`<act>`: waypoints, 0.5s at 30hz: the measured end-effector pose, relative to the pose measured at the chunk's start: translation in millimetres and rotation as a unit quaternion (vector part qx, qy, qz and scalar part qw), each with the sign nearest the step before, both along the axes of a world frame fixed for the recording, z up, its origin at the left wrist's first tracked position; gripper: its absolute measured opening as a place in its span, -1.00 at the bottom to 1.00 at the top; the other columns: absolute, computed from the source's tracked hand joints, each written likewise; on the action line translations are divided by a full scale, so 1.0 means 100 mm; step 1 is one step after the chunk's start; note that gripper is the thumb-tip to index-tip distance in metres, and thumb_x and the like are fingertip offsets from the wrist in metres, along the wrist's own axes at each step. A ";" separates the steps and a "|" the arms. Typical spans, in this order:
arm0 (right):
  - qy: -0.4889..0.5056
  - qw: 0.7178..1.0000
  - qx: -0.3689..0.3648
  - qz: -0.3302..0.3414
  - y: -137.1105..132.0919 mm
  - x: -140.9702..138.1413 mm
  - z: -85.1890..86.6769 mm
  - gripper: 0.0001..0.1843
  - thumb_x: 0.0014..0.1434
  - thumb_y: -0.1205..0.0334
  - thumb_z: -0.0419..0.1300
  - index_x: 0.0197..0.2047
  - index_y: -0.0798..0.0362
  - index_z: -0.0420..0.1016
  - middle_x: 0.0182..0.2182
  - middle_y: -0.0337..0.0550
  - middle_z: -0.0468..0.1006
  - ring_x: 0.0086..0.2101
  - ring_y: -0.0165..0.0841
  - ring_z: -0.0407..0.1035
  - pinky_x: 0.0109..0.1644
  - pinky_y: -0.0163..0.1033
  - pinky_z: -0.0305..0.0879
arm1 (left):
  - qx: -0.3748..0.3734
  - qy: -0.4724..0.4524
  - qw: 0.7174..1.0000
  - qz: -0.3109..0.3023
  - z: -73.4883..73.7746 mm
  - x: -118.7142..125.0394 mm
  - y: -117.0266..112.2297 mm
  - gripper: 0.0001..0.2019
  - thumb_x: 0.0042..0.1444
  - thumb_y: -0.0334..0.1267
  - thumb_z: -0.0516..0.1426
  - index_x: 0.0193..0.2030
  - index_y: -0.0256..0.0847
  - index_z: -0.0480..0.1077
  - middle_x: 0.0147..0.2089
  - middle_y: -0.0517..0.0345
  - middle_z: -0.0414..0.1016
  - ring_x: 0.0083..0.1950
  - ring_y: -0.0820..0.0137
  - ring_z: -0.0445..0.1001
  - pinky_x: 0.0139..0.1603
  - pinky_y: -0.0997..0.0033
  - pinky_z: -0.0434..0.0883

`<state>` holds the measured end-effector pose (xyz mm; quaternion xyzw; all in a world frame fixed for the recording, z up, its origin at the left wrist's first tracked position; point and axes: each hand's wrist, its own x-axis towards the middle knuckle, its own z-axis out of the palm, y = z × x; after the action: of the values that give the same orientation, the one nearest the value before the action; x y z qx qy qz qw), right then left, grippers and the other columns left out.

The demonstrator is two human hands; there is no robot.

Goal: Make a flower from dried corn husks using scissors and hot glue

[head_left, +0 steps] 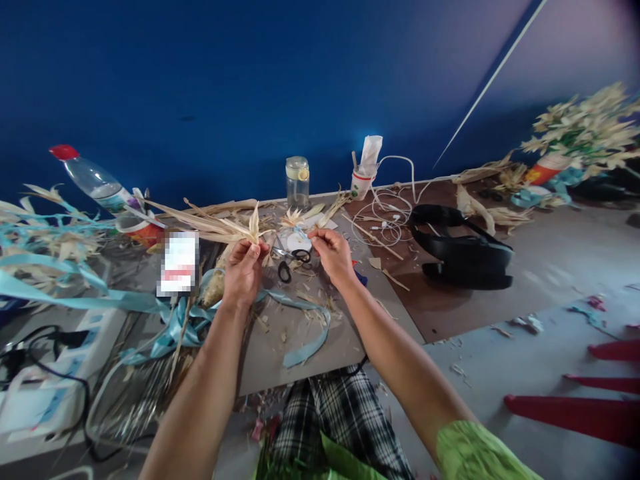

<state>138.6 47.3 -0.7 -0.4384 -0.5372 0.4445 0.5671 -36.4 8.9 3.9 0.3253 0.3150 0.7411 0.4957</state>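
Observation:
Between the thumb and fingers of my left hand (244, 267) is a pale corn husk flower (254, 227), its pointed petals standing up. My right hand (333, 253) is closed in a pinch to the right, apart from the left; what its fingertips hold is too small to make out. Close to those fingertips, a small husk flower with a light blue wrapping (296, 223) lies by a white round piece (299, 243). Black-handled scissors (285, 270) lie on the board between my hands. A light blue ribbon (313, 350) curls over the board below them.
A clear jar (297, 183) and a paper cup (363, 183) stand by the blue wall. White cables (383, 230) and a black headset (460, 250) lie on the right. On the left are a red-capped bottle (93, 177), a phone (177, 263) and a power strip (65, 373).

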 end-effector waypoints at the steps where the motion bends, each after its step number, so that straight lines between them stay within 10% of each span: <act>1: 0.001 1.000 0.000 0.005 -0.01 0.00 0.01 -0.79 -0.01 0.15 0.13 -0.35 0.09 0.46 -0.61 -0.32 0.31 -0.57 -0.49 0.13 -0.48 -0.35 0.07 | -0.003 -0.002 1.000 0.003 0.00 -0.01 0.00 -0.75 -0.25 -0.28 0.40 -0.43 -0.16 0.44 -0.41 0.27 0.49 -0.33 0.50 0.45 -0.13 0.40 0.38; 15: -0.120 0.990 0.069 0.036 -0.01 0.03 -0.01 -0.76 0.10 0.12 0.11 -0.49 0.07 0.42 -0.53 -0.21 0.39 -0.42 -0.38 0.29 -0.30 -0.28 0.22 | -0.017 0.015 1.000 -0.004 -0.02 0.02 0.00 -0.70 -0.29 -0.29 0.41 -0.43 -0.18 0.39 -0.45 0.29 0.45 -0.37 0.53 0.44 -0.22 0.47 0.38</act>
<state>142.0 45.9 -1.7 -0.4289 -0.6460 0.3707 0.5112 -34.7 9.2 2.4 0.3291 0.3343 0.7286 0.4990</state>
